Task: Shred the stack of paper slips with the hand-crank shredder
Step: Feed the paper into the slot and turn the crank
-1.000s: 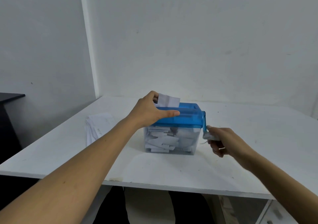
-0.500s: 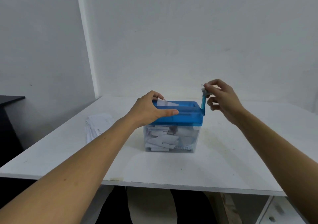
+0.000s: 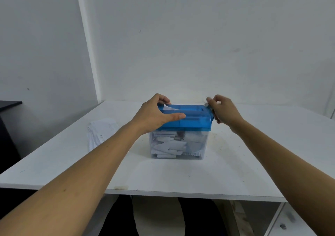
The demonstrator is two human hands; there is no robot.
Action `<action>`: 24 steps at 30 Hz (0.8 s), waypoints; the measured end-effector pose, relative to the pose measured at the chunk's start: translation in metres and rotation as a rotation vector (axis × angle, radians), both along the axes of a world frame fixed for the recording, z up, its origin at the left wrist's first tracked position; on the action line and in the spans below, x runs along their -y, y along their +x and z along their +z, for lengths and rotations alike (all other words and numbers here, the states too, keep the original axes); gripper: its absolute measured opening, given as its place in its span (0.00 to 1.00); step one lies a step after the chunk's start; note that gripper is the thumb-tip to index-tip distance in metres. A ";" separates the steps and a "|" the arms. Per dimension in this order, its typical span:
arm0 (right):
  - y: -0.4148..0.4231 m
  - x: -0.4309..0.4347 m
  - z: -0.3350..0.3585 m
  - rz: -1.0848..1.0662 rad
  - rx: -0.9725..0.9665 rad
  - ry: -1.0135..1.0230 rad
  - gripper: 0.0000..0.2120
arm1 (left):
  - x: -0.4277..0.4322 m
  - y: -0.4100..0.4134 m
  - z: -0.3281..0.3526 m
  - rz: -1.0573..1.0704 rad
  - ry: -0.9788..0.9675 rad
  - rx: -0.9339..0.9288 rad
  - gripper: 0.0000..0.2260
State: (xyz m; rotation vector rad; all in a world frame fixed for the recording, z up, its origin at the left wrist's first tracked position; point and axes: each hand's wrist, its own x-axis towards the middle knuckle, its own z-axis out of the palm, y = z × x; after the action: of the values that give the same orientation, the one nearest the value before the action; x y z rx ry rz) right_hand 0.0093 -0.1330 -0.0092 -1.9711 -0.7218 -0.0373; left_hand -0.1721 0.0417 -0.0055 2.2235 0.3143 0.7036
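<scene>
The hand-crank shredder point(image 3: 192, 119) has a blue lid on a clear bin point(image 3: 178, 146) full of white shreds, and it stands mid-table. My left hand point(image 3: 155, 113) grips the lid's left end, thumb along the front, fingers over the back. Only a small corner of a paper slip point(image 3: 167, 107) sticks out of the slot by those fingers. My right hand point(image 3: 222, 111) pinches the crank handle point(image 3: 207, 103) at the lid's right end, with the handle up near lid height. The stack of paper slips point(image 3: 101, 131) lies on the table to the left.
The white table point(image 3: 253, 163) runs to a white wall behind and a front edge close to me. A dark cabinet point(image 3: 7, 127) stands at the far left. Under the table are dark legs and, at the lower right, a pale floor.
My right hand carried the crank from low at the right side, up over the top, and now down toward the lid. The slip has sunk almost fully into the slot. My left hand stayed put.
</scene>
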 end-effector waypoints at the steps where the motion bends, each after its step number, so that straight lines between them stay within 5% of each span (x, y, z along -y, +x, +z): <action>1: 0.001 0.001 -0.006 0.016 -0.016 -0.086 0.16 | 0.000 0.000 0.000 0.003 -0.002 0.001 0.33; 4: -0.004 0.010 -0.034 0.071 -0.127 -0.208 0.14 | 0.002 0.000 0.001 0.007 -0.003 -0.008 0.36; 10: -0.045 0.051 -0.044 0.214 -0.207 -0.262 0.25 | 0.002 0.000 0.003 0.018 0.001 -0.034 0.39; 14: -0.057 0.086 0.000 0.480 -0.294 -0.131 0.24 | 0.002 0.000 0.004 0.012 0.000 -0.038 0.40; 19: -0.044 0.089 0.031 0.597 -0.130 -0.295 0.20 | 0.001 -0.001 0.003 0.015 -0.016 -0.032 0.39; 24: -0.032 0.084 0.017 0.633 -0.191 -0.155 0.21 | 0.003 -0.001 0.006 0.016 -0.004 -0.051 0.38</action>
State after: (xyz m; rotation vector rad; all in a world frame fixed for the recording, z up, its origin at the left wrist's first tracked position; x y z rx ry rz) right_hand -0.0224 -0.2167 0.0075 -1.7743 -1.2139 0.5935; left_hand -0.1732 0.0383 0.0004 2.2396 0.3585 0.6550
